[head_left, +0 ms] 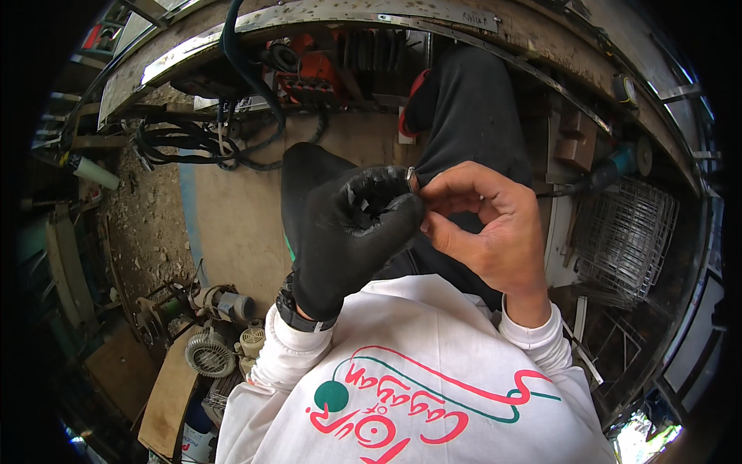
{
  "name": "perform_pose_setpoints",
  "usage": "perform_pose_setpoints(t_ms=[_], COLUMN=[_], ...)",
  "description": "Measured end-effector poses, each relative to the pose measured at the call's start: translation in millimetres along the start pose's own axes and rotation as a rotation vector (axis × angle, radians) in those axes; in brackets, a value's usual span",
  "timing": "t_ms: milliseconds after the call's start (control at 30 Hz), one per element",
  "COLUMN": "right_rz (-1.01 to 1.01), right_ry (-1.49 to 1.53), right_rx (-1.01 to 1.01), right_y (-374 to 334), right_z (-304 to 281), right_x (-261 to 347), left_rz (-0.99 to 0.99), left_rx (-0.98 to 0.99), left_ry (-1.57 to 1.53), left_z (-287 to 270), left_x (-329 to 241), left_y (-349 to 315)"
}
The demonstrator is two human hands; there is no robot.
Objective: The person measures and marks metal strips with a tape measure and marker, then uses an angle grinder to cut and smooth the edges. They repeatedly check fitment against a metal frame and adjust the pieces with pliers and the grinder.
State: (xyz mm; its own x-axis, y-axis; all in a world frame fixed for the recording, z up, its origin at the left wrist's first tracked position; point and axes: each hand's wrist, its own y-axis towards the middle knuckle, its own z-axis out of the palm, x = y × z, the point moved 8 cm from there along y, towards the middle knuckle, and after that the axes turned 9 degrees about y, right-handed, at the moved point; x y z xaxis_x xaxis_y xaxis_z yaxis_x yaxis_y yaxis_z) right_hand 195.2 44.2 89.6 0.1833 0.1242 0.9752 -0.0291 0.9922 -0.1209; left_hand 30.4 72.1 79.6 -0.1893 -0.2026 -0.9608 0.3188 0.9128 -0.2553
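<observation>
My left hand (352, 224) wears a black work glove, its fingers curled and closed on a small, shiny metal piece (413, 179). Bare, my right hand (495, 232) meets it from the other side, thumb and index finger pinched at the same piece. The fingertips of both hands touch or nearly touch, hiding most of the piece, so its exact kind does not show. Both hands are held above my lap, between my dark-trousered knees. A black watch (301, 313) circles my left wrist.
A wooden workbench (533, 31) with metal edging runs across the far side, a red machine (313, 73) beneath it. Black cables (185, 143) lie at left. An angle grinder (614, 166) and wire racks (630, 240) are at right, electric motors (224, 303) at lower left.
</observation>
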Motion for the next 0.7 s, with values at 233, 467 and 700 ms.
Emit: perform_pose_setpoints(t_ms=[233, 467, 700], right_rz=[0.044, 0.065, 0.099], right_ry=[0.061, 0.055, 0.023], right_rx=[0.031, 0.042, 0.032], right_y=[0, 1, 2], right_z=[0, 1, -1], right_x=[-7, -5, -8], left_rz=[-0.081, -0.100, -0.148], left_rx=[0.031, 0.044, 0.076], left_ry=[-0.083, -0.133, -0.182], left_z=[-2, -5, -3], left_x=[10, 14, 26], left_y=[-2, 0, 2])
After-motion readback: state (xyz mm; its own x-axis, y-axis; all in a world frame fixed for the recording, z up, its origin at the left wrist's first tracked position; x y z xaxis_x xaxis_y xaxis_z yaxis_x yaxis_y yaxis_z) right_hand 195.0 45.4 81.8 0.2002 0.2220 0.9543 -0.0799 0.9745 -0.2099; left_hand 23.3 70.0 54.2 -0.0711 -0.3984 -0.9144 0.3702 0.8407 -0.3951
